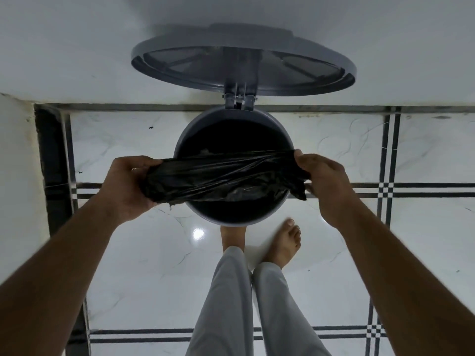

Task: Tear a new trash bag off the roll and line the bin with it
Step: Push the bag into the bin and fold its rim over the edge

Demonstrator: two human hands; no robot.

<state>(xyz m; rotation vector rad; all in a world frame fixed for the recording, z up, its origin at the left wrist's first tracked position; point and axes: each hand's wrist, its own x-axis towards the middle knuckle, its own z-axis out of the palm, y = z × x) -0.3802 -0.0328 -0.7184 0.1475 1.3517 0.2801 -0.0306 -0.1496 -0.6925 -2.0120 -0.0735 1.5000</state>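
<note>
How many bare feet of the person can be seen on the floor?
2. One bare foot stands on the white tiled floor, right of the round grey bin. The other foot is at the bin's near edge, its toes hidden under it.

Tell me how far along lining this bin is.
Done: the black plastic trash bag is off the roll, and the round grey bin's lid stands open. In hand: the left hand and right hand stretch the bag across the bin's opening. Left: push the bag down inside and fold its edge over the rim, which is bare all round.
</note>
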